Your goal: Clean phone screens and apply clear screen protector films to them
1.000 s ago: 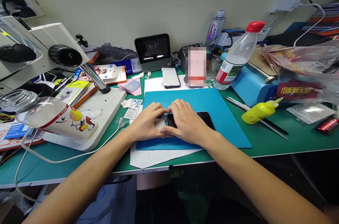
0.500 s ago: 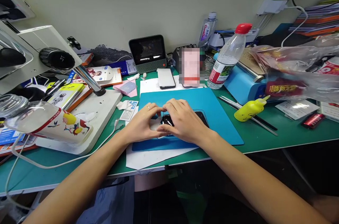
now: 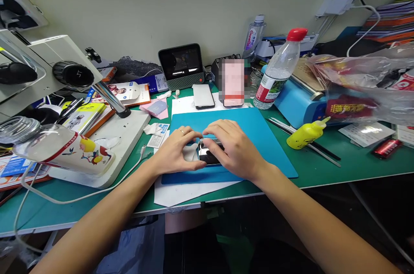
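A dark, glossy smartphone (image 3: 207, 155) lies between my hands over a blue work mat (image 3: 274, 162). My left hand (image 3: 176, 151) grips its left end, thumb on the near edge and fingers at the far edge. A white piece (image 3: 190, 152), perhaps paper or cloth, shows inside that hand's curve. My right hand (image 3: 237, 149) arches over the phone's right part, with fingers at the far edge and the thumb across the top surface. That hand hides the phone's right end.
Behind the mat stand a white-backed phone (image 3: 203, 96), a small display (image 3: 181, 64) and a red-capped bottle (image 3: 276, 73). On the right lie a yellow squeeze bottle (image 3: 305, 135) and thin tools (image 3: 323, 153). A microscope stand (image 3: 129, 144) and clear jar (image 3: 64, 146) occupy the left.
My right hand has moved right along the phone and its thumb now lies across the top. More of the phone's left end shows. My left hand stays nearly in place.
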`<state>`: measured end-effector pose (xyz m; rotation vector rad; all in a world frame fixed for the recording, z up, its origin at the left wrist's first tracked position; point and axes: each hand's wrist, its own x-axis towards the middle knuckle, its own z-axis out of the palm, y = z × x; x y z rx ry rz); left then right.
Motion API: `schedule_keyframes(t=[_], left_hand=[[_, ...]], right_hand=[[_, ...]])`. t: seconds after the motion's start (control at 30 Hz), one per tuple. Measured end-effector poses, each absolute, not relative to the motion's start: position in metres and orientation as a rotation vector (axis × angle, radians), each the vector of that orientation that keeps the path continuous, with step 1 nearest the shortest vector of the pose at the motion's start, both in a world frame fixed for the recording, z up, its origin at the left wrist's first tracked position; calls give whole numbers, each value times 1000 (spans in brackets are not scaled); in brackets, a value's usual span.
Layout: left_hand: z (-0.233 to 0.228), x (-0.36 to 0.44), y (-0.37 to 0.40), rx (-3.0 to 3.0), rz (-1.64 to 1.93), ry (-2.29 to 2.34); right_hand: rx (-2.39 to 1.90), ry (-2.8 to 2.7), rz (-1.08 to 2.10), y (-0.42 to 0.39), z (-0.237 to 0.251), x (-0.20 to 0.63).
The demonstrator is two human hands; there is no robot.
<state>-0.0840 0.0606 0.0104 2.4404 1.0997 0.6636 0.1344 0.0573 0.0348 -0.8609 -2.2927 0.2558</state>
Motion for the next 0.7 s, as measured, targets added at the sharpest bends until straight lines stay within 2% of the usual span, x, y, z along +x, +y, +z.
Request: schedule_keyframes(t=[0.2, 0.37, 0.7], left_hand=[[10, -86, 61, 2392, 617, 1163], [11, -85, 62, 2331, 582, 1152], [31, -77, 63, 2427, 428, 1219]], right_hand=[[-1006, -2232, 344, 59, 26, 187], [-1203, -2239, 578, 61, 13, 239], [-1163, -2225, 739, 56, 10, 246]])
